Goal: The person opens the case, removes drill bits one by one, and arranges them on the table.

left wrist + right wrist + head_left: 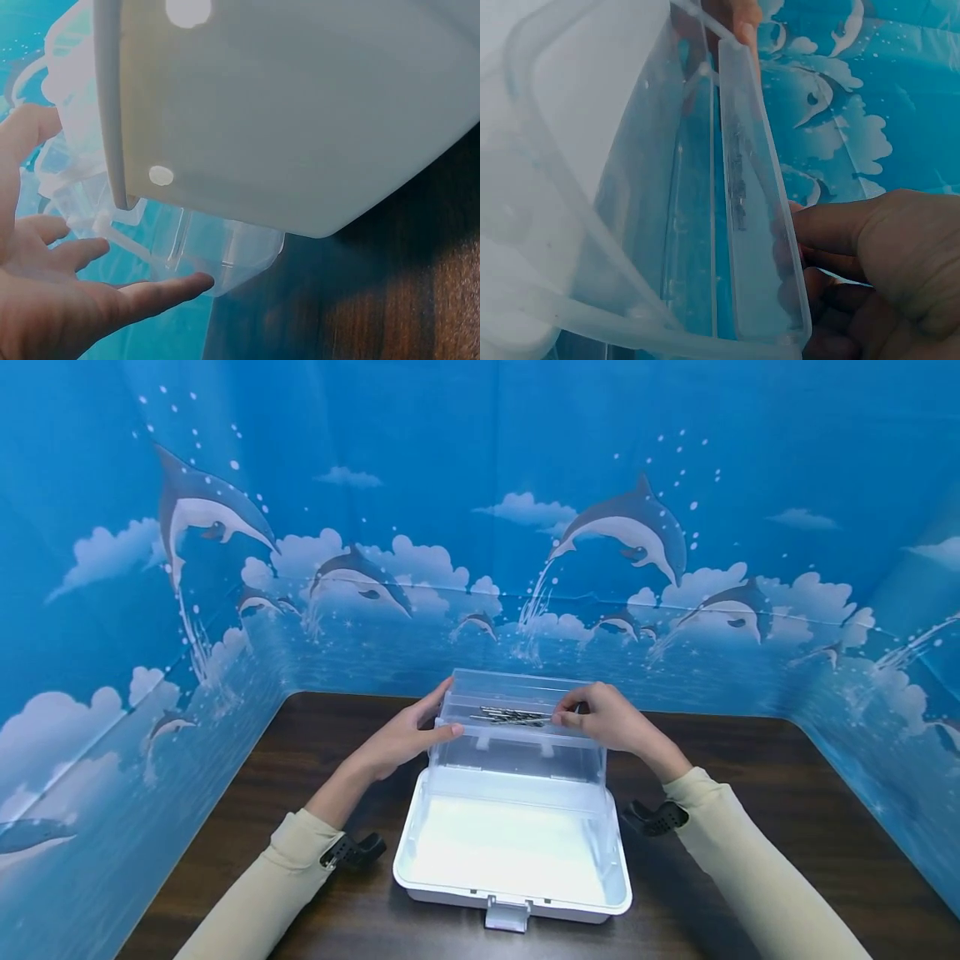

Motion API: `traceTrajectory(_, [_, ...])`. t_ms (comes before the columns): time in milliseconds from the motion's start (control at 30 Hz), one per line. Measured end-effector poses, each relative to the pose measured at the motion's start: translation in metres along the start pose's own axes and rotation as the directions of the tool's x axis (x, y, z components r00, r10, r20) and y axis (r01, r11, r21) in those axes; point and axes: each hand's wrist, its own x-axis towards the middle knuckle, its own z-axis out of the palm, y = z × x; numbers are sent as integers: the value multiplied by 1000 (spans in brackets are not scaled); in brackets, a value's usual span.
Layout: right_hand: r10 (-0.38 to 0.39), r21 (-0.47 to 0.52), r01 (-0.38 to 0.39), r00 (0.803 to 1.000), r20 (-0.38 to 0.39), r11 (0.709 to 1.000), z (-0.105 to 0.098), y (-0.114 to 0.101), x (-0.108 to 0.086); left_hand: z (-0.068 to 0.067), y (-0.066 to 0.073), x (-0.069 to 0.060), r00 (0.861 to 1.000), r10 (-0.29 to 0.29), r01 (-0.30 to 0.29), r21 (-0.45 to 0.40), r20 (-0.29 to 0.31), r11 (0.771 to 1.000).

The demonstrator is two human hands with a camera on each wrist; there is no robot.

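Observation:
A storage box [517,906] with a white base and clear folding upper parts stands open on the table. Its raised clear tray [487,687] contains several thin metal drill bits [504,713]. My left hand [397,739] holds the tray's left end, thumb at the front edge and fingers toward the back; its fingers are spread in the left wrist view. At the tray's right side, my right hand [611,718] has thumb and fingertips together and pinches the end of a drill bit. Through the clear plastic wall [761,277], the right wrist view shows those fingers only dimly.
The dark wooden table [337,910] surrounds the box. A white latch [507,916] hangs at the box's front. Blue dolphin-print sheets [480,468] rise behind the table and at both sides. Each wrist wears a black strap [352,852].

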Motion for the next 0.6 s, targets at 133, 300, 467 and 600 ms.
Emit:
traceTrajectory(133, [-5, 35, 5, 1000, -21, 999, 1, 4, 0, -1, -3, -2, 1000, -7, 7, 1, -6, 1000])
traceTrajectory(300, [9, 89, -4, 998, -55, 996, -2, 7, -5, -1, -4, 0, 1000, -2, 2, 7, -2, 1000])
traceTrajectory(467, [44, 160, -31, 996, -76, 987, -7, 8, -12, 0, -4, 1, 1000, -2, 2, 2, 6, 1000])
traceTrajectory(600, [64, 186, -44, 993, -101, 981, -12, 10, -15, 0, -2, -1, 1000, -9, 10, 9, -5, 1000])
